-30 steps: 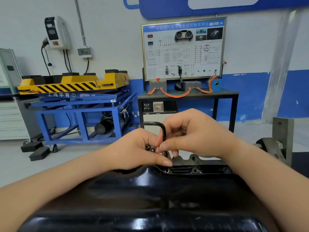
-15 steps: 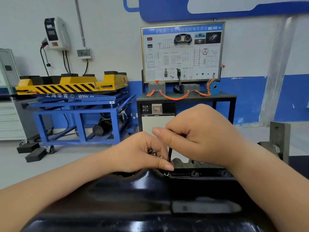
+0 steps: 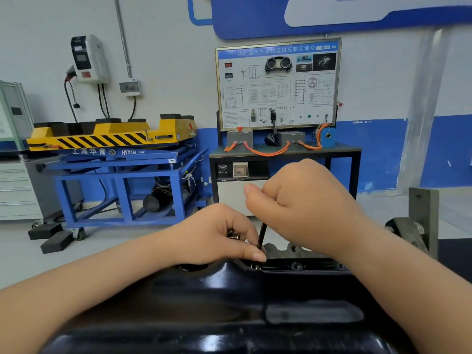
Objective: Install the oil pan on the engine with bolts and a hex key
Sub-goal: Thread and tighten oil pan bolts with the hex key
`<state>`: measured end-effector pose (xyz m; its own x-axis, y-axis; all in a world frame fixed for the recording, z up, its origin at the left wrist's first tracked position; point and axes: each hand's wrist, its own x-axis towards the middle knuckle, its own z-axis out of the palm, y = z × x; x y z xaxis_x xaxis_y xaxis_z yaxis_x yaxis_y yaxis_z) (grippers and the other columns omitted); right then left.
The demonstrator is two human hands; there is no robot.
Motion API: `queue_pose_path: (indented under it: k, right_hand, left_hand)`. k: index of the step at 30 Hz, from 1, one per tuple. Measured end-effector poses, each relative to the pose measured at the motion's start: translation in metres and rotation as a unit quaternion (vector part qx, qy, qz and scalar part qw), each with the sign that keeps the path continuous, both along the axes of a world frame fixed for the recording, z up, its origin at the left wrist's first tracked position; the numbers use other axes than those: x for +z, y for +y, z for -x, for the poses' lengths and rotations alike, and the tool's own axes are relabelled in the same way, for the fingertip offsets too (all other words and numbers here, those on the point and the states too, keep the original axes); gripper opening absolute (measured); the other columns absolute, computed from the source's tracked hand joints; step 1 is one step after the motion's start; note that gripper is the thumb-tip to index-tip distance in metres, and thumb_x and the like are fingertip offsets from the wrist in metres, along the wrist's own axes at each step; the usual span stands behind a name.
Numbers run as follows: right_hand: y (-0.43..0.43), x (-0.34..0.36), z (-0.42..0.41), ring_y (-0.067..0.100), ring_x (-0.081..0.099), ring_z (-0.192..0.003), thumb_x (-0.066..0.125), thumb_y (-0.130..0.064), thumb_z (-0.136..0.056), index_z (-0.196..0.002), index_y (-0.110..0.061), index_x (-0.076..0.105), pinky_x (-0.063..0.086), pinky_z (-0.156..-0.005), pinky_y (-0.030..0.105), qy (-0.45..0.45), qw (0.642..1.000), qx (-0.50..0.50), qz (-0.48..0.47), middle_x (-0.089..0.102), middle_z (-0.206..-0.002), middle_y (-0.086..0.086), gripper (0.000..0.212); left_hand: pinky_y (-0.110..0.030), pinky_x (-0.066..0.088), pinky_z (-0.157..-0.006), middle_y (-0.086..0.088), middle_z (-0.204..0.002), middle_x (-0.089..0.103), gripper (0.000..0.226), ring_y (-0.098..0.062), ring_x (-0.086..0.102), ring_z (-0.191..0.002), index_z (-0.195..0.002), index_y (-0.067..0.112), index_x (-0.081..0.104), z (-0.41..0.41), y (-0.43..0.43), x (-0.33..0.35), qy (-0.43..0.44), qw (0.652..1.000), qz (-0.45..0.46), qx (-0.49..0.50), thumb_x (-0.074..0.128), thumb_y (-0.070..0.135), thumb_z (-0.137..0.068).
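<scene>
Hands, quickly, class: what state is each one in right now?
Left hand: fingers curled round loose bolts.
Right hand: fingers closed round the hex key, tip down at the oil pan flange.

The right hand [image 3: 301, 205] hides the top of the hex key [image 3: 262, 233], and its tip vanishes behind the thumb of the left hand [image 3: 214, 237]. Curled left fingers cover most of the bolts [image 3: 233, 235], so their number is unclear. Below both hands, the oil pan [image 3: 229, 302] runs off the bottom edge.
</scene>
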<state>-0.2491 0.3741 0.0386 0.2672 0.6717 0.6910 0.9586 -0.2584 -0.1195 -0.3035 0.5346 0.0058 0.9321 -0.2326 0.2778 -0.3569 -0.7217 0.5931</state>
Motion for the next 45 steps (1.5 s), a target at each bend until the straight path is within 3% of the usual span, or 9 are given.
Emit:
queue_pose_path:
  k: [5, 9, 12, 15, 18, 22, 32, 37, 45]
  right_hand:
    - [-0.004, -0.002, -0.014, 0.018, 0.033, -0.045, 0.050, -0.035, -0.094, -0.046, -0.013, 0.036, 0.024, -0.046, 0.023, 0.008, 0.999, 0.049, 0.023, 0.029, -0.040, -0.003, 0.055]
    - [-0.002, -0.010, -0.032, 0.004, 0.058, -0.050, 0.060, -0.030, -0.089, -0.073, -0.011, 0.068, 0.051, -0.055, 0.021, 0.204, 0.965, 0.145, 0.074, 0.064, -0.058, -0.002, 0.026]
    - [-0.002, -0.011, -0.044, 0.012, 0.060, -0.053, 0.057, -0.029, -0.090, -0.069, -0.008, 0.066, 0.054, -0.058, 0.030, 0.274, 0.945, 0.175, -0.045, 0.066, -0.063, 0.011, 0.031]
    - [-0.011, -0.003, -0.059, 0.015, 0.059, -0.057, 0.047, -0.043, -0.089, -0.057, -0.021, 0.060, 0.052, -0.058, 0.032, 0.356, 0.890, 0.200, -0.203, 0.062, -0.061, 0.006, 0.041]
    - [-0.021, -0.002, -0.070, 0.014, 0.054, -0.054, 0.042, -0.035, -0.099, -0.056, -0.020, 0.048, 0.051, -0.052, 0.028, 0.402, 0.854, 0.160, -0.288, 0.055, -0.057, -0.002, 0.046]
    - [-0.024, -0.015, -0.070, 0.002, 0.031, -0.041, 0.047, -0.028, -0.098, -0.066, -0.018, 0.055, 0.027, -0.044, 0.018, 0.386, 0.885, 0.101, -0.239, 0.038, -0.047, -0.013, 0.035]
    - [-0.027, -0.023, -0.069, 0.001, 0.038, -0.042, 0.070, -0.018, -0.081, -0.077, -0.030, 0.071, 0.028, -0.040, 0.008, 0.319, 0.933, 0.082, -0.147, 0.051, -0.060, 0.008, 0.012]
    - [-0.030, -0.024, -0.070, 0.000, 0.038, -0.037, 0.069, -0.011, -0.081, -0.069, -0.019, 0.070, 0.028, -0.039, 0.007, 0.356, 0.911, 0.118, -0.171, 0.050, -0.048, -0.012, 0.015]
    - [-0.030, -0.023, -0.065, 0.005, 0.027, -0.039, 0.066, -0.010, -0.085, -0.075, -0.011, 0.063, 0.022, -0.036, 0.017, 0.436, 0.884, 0.132, -0.108, 0.042, -0.054, 0.001, 0.010]
  left_hand:
    - [-0.034, 0.042, -0.060, -0.014, -0.062, 0.057, 0.011, -0.024, 0.047, -0.056, -0.068, 0.031, 0.069, 0.001, -0.004, 0.016, 0.028, 0.995, -0.096, 0.020, 0.072, 0.029, -0.079]
    - [-0.028, 0.046, -0.066, -0.002, -0.063, 0.060, 0.023, -0.015, 0.052, -0.060, -0.084, 0.005, 0.070, -0.007, -0.011, 0.033, 0.091, 0.981, -0.158, 0.062, 0.072, 0.028, -0.079]
    - [-0.029, 0.047, -0.072, -0.002, -0.068, 0.060, 0.020, -0.011, 0.052, -0.062, -0.084, 0.008, 0.069, -0.014, -0.025, 0.053, 0.103, 0.973, -0.177, 0.106, 0.070, 0.028, -0.081]
    - [-0.019, 0.029, -0.042, -0.001, -0.054, 0.041, 0.013, -0.011, 0.033, -0.039, -0.076, 0.009, 0.060, -0.027, -0.043, 0.075, 0.105, 0.979, -0.080, 0.155, 0.064, 0.020, -0.083]
    - [-0.016, 0.015, -0.040, 0.002, -0.054, 0.028, 0.016, -0.011, 0.017, -0.040, -0.071, 0.017, 0.043, -0.043, -0.059, 0.080, 0.131, 0.977, 0.049, 0.159, 0.051, 0.016, -0.085]
    - [-0.014, 0.013, -0.040, -0.001, -0.054, 0.030, 0.015, -0.013, 0.014, -0.042, -0.068, 0.016, 0.042, -0.059, -0.069, 0.068, 0.132, 0.955, 0.199, 0.177, 0.037, 0.017, -0.083]
    - [-0.015, 0.011, -0.038, 0.003, -0.046, 0.029, 0.022, -0.011, 0.014, -0.038, -0.070, 0.017, 0.038, -0.051, -0.065, 0.048, 0.158, 0.938, 0.249, 0.181, 0.032, 0.025, -0.089]
    - [-0.016, 0.010, -0.039, 0.002, -0.050, 0.029, 0.030, -0.011, 0.014, -0.040, -0.064, 0.018, 0.042, -0.048, -0.071, 0.051, 0.157, 0.940, 0.247, 0.173, 0.032, 0.020, -0.091]
    - [-0.013, 0.013, -0.035, 0.005, -0.046, 0.028, 0.040, -0.008, 0.015, -0.036, -0.065, 0.020, 0.035, -0.049, -0.072, 0.045, 0.176, 0.937, 0.241, 0.181, 0.027, 0.039, -0.100]
